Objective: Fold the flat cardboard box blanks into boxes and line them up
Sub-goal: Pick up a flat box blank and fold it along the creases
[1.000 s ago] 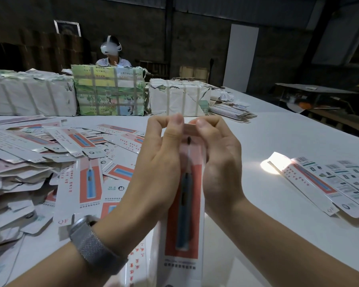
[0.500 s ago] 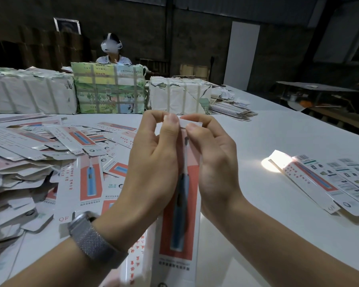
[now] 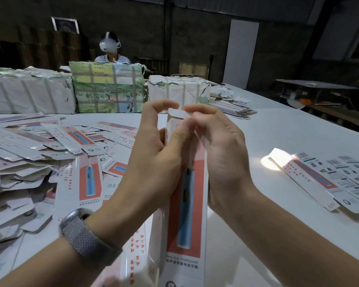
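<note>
Two hands work at the far end of one long box (image 3: pixel 184 204), held upright-ish in front of the person above the table (image 3: pixel 278 137); the left hand (image 3: pixel 153 162) wraps its fingers and thumb round the upper body so the tube keeps its squared shape; the right hand (image 3: pixel 222 154) grips the opposite side, its fingertips (image 3: pixel 192 109) curled onto the white end flap (image 3: pixel 177 113), most likely to bend it over and tuck it shut. Holding the box close and raised seems to give both thumbs purchase on the small flap. Flat blanks (image 3: pixel 50 154) lie heaped on the left, within reach for the next pick; a few printed pieces (image 3: pixel 327 179) lie side by side on the right, probably the finished row, though how fully folded they are is hard to tell; wrapped bundles (image 3: pixel 108 88) stand along the far edge.
</note>
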{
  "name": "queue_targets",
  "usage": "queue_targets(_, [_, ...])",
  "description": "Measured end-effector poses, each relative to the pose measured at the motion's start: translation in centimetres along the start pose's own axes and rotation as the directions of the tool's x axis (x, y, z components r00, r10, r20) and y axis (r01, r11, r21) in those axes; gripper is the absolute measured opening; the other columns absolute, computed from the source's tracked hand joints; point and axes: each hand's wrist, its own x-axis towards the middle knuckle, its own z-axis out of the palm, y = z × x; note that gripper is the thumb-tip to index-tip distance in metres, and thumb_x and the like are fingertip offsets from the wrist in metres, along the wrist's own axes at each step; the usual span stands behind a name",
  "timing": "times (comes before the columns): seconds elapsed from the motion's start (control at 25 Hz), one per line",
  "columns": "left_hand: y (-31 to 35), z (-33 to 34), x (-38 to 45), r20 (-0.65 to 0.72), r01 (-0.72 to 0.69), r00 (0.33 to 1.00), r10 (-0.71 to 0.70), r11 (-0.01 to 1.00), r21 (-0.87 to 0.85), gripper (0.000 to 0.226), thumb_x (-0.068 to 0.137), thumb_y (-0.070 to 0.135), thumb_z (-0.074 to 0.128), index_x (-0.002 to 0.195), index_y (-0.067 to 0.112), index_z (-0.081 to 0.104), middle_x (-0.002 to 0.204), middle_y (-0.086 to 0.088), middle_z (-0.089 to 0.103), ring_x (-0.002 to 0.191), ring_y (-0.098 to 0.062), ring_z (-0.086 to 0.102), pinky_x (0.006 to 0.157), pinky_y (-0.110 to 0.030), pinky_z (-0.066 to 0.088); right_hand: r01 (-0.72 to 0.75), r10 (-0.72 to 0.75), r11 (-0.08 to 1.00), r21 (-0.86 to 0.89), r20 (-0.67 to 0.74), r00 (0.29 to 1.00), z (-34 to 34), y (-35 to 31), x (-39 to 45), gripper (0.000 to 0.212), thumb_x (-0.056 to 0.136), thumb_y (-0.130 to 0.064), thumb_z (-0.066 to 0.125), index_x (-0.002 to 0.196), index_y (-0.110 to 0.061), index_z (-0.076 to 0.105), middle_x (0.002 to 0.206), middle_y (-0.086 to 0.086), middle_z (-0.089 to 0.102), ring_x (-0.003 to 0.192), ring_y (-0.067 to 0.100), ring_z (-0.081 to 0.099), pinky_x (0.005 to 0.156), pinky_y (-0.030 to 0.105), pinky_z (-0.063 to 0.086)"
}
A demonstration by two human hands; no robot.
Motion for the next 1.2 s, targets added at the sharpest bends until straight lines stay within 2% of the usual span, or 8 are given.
queue_targets(0.28, [0.3,-0.7,0.6,0.056,-0.056,0.997,0.052,0.995,0.078,0.016,0.104,0.032,0.049,0.120,0.035,0.046,0.058,-0.005,0.048,0.048,-0.012,0.048,0.044,-0.025,0.041,0.098,-0.093,0.981,-0.169,0.039,0.995,-1.0,-0.4,1.1,0.020,0.090,-0.002,0.055,0.080,-0.008,0.071,0.067,0.007,0.060,0.065,0.019,0.060,0.056,0.032,0.053])
queue_targets(0.36, [0.7,-0.5,0.6,0.074,-0.040,0.997,0.036,0.998,0.052,0.012,0.106,0.027,0.046,0.115,0.034,0.048,0.058,-0.016,0.046,0.047,-0.025,0.048,0.042,-0.039,0.047,0.096,-0.080,0.969,-0.226,0.078,0.994,-1.4,-0.7,1.5,0.016,0.083,-0.008,0.056,0.077,-0.012,0.071,0.067,0.009,0.059,0.065,0.026,0.057,0.054,0.041,0.044])
queue_targets(0.48, [1.3,-0.3,0.3,0.084,0.030,0.996,-0.029,1.000,-0.008,0.010,0.106,0.025,0.045,0.104,0.034,0.050,0.077,-0.041,0.050,0.062,-0.056,0.056,0.056,-0.071,0.050,0.056,-0.010,0.948,-0.312,0.149,0.989,-1.9,-1.5,2.2,0.017,0.081,-0.007,0.056,0.072,-0.012,0.068,0.063,0.009,0.057,0.062,0.027,0.054,0.054,0.042,0.040])
queue_targets(0.72, [1.4,-0.3,0.4,0.077,0.090,0.994,-0.082,0.991,-0.102,0.010,0.106,0.024,0.045,0.097,0.028,0.048,0.081,-0.023,0.069,0.068,-0.045,0.069,0.053,-0.035,0.059,0.174,-0.030,0.854,-0.490,0.287,0.957,-2.9,-2.9,3.1,0.017,0.089,0.000,0.057,0.077,-0.003,0.070,0.066,0.003,0.068,0.064,0.019,0.068,0.056,0.031,0.058])
queue_targets(0.88, [1.4,-0.3,0.4,0.059,0.106,0.993,-0.099,0.987,-0.119,0.012,0.104,0.028,0.045,0.096,0.020,0.043,0.075,-0.019,0.071,0.061,-0.039,0.071,0.048,-0.039,0.058,0.230,-0.103,0.867,-0.442,0.292,0.951,-2.5,-1.9,2.5,0.015,0.083,-0.012,0.056,0.078,-0.007,0.069,0.062,0.006,0.065,0.057,0.022,0.063,0.047,0.050,0.050])
queue_targets(1.0, [1.4,-0.3,0.4,0.010,0.091,0.996,-0.090,0.991,-0.093,0.014,0.103,0.031,0.045,0.097,0.019,0.042,0.063,-0.006,0.065,0.053,-0.022,0.065,0.053,-0.046,0.060,0.278,-0.177,0.864,-0.419,0.263,0.948,-2.1,-1.0,1.9,0.016,0.087,-0.017,0.056,0.083,-0.010,0.069,0.064,0.005,0.065,0.056,0.020,0.064,0.041,0.036,0.051])
queue_targets(1.08, [1.2,-0.3,0.5,-0.041,0.065,0.997,-0.068,0.996,-0.061,0.013,0.104,0.031,0.044,0.097,0.020,0.043,0.058,-0.002,0.058,0.050,-0.016,0.057,0.050,-0.036,0.055,0.353,-0.266,0.785,-0.509,0.237,0.934,-1.8,-0.4,1.7,0.013,0.090,-0.021,0.059,0.090,-0.016,0.072,0.077,0.001,0.070,0.072,0.016,0.068,0.054,0.034,0.058])
queue_targets(1.2, [1.1,-0.2,0.7,-0.096,0.080,0.992,-0.081,0.997,-0.015,0.013,0.105,0.031,0.043,0.097,0.020,0.043,0.064,-0.004,0.052,0.053,-0.011,0.048,0.049,-0.028,0.043,0.454,-0.433,0.531,-0.715,0.232,0.871,-2.0,-0.3,1.8,0.009,0.094,-0.025,0.065,0.100,-0.022,0.072,0.101,-0.004,0.063,0.093,0.008,0.060,0.075,0.025,0.055])
